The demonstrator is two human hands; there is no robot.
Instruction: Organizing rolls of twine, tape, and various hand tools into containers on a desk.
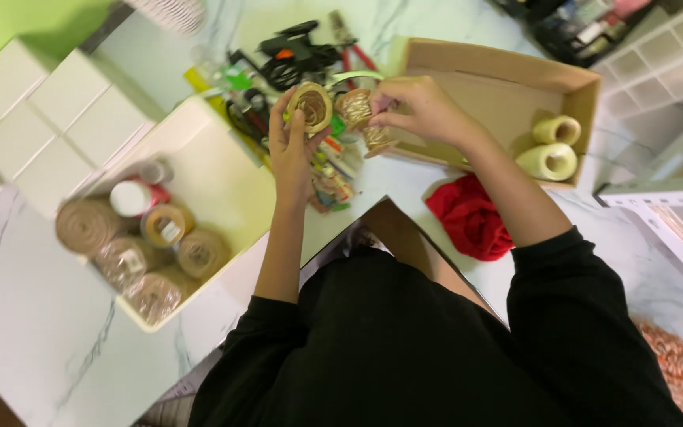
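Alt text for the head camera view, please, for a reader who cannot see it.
Seen from above, a person in black sleeves holds a round spool of tan twine in the left hand and pinches a golden cord spool with the right hand. A white tray of twine rolls sits left; an open cardboard box and red cloth sit right.

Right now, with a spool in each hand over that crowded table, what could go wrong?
The cord between the spool in the left hand and the one in the right hand could slip or tangle. A dropped spool might land among the tools and small craft bits beneath. The right sleeve might snag the red cloth.
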